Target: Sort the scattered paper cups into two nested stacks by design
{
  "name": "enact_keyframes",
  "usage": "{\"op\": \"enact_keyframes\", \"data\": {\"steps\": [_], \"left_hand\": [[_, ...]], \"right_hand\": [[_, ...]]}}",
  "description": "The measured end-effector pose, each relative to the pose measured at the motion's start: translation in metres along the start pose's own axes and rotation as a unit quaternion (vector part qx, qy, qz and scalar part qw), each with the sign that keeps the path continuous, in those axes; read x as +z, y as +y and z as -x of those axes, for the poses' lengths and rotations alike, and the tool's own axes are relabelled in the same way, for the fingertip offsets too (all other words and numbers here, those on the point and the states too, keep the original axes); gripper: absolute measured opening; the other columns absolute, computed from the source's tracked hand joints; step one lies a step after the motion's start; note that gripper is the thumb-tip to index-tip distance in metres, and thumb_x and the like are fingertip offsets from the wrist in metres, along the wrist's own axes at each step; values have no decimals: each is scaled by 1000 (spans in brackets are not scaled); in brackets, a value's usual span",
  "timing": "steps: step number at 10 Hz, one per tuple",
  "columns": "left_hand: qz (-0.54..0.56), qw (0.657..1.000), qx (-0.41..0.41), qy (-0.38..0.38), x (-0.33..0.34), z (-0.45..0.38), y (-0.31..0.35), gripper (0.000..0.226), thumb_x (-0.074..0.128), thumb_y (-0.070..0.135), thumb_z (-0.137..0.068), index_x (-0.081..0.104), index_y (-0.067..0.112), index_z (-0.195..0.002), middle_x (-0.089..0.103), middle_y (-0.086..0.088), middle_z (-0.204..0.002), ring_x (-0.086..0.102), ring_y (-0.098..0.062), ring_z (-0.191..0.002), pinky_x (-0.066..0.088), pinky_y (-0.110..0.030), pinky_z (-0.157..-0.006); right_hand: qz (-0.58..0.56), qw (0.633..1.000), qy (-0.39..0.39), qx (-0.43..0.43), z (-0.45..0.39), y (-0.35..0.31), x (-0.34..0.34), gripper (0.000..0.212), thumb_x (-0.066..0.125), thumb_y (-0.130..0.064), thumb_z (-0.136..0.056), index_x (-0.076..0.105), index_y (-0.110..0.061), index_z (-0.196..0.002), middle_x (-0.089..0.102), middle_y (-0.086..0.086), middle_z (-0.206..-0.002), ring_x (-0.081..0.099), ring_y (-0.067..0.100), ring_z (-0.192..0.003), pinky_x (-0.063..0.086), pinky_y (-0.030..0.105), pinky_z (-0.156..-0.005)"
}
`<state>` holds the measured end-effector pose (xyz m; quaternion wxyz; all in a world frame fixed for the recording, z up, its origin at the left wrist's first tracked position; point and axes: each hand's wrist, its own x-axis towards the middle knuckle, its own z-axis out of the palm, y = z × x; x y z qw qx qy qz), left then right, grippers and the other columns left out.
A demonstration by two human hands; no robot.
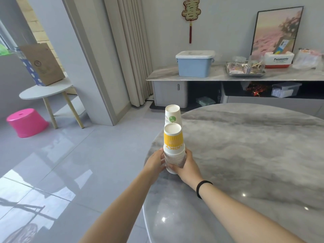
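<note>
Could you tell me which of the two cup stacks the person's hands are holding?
The yellow-banded stack, nearer the camera; both hands, left hand and right hand, clasp its base. The green-logo stack stands untouched behind it.

Two nested stacks of paper cups stand upside down near the table's left edge, bases up. The nearer yellow-banded stack (174, 146) has a white top cup with a ribbed yellow band and inverted yellow lettering; many rims crowd together at its lower end. Just behind it, partly hidden, the green-logo stack (172, 115) is white with a round green emblem.
</note>
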<state>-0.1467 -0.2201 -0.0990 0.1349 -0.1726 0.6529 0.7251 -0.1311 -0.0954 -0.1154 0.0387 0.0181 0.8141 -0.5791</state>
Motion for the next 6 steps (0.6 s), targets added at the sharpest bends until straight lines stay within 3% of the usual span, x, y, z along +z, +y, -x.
{"op": "enact_keyframes", "data": {"steps": [1,2,3,4,5,6], "left_hand": [[-57,995,37,79,5,14,6,21,42,30,-92,61,23,-89,63,3,-94,58,-12,-88,48,-31,-77],[-102,963,172,181,16,27,20,20,38,19,-94,58,16,-96,55,1,-98,51,-16,-95,41,-28,-78],[-114,927,274,229,32,34,58,29,36,15,-95,60,13,-112,56,4,-105,51,-12,-100,36,-23,-82],[-134,904,324,245,43,27,96,30,37,17,-93,64,16,-106,63,0,-114,54,-17,-113,40,-33,-99],[-181,886,348,250,65,29,136,28,37,21,-93,64,27,-97,63,1,-115,54,-15,-113,39,-38,-105],[-224,886,322,250,90,51,178,28,38,20,-95,64,26,-103,59,8,-113,51,-8,-107,38,-36,-104]], "right_hand": [[24,999,-30,18,5,-1,-10,82,74,-27,-75,25,-19,-141,53,6,-131,54,22,-114,39,23,-80],[66,997,-34,27,4,-1,-30,74,70,-19,-78,29,-14,-139,53,15,-129,54,25,-112,41,26,-83],[105,994,-12,-5,-9,-4,-60,57,61,-12,-82,39,-11,-134,48,14,-132,50,25,-118,40,29,-93],[134,989,-8,-59,-27,-25,-95,44,56,-10,-85,47,-14,-127,49,8,-128,51,20,-113,42,29,-95],[122,985,3,-120,-39,-67,-132,32,55,-14,-86,54,-18,-118,53,1,-117,53,14,-101,43,25,-87],[86,987,14,-133,-34,-121,-169,26,56,-15,-87,57,-20,-113,60,-2,-106,57,13,-96,44,21,-81]]}}
